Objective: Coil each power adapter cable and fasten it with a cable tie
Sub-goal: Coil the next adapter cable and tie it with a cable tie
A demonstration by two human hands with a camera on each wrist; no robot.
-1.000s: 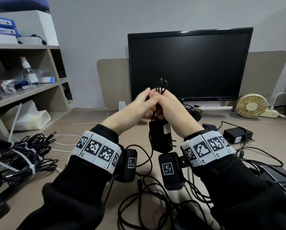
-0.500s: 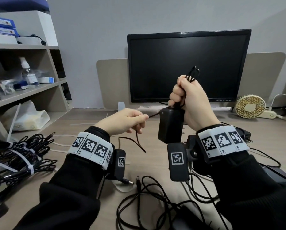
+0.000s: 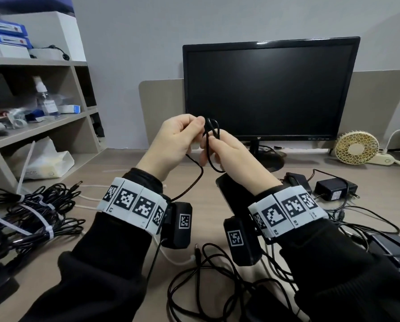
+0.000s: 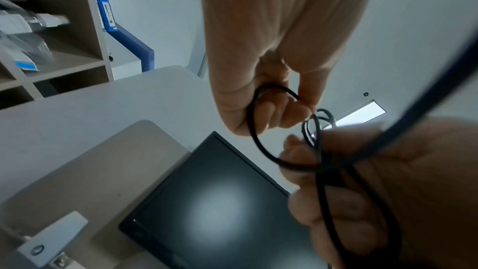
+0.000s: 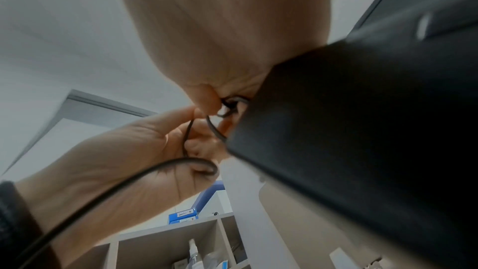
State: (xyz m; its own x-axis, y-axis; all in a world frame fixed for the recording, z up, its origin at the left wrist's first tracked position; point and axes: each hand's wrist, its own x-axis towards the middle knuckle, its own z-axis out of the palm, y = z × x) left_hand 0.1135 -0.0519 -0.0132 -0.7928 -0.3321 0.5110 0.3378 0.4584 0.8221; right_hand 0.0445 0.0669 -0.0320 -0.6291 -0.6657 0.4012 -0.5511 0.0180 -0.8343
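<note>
Both hands are raised in front of the monitor. My right hand [image 3: 214,147] grips a small bunch of black cable loops [image 3: 211,129] that stick up above its fingers. The black power adapter [image 3: 227,189] hangs under that hand, and in the right wrist view the adapter [image 5: 362,130] fills the right side. My left hand [image 3: 198,126] pinches the same cable between thumb and fingers, right beside the loops. In the left wrist view a fresh loop of cable [image 4: 254,130] runs from my left hand [image 4: 284,105] to the right hand [image 4: 388,171]. The slack cable [image 3: 194,180] sags toward the desk.
A bundle of tied cables [image 3: 27,212] lies at the left of the desk. Loose cables [image 3: 217,275] tangle near me, with a white cable tie [image 3: 178,259] beside them. More adapters [image 3: 336,189] lie at the right. A monitor [image 3: 271,89], a fan [image 3: 357,147] and shelves [image 3: 43,126] stand behind.
Half a second ago the hands were apart, the left drawing cable out low. The left hand has come up and back to the right hand, carrying another loop.
</note>
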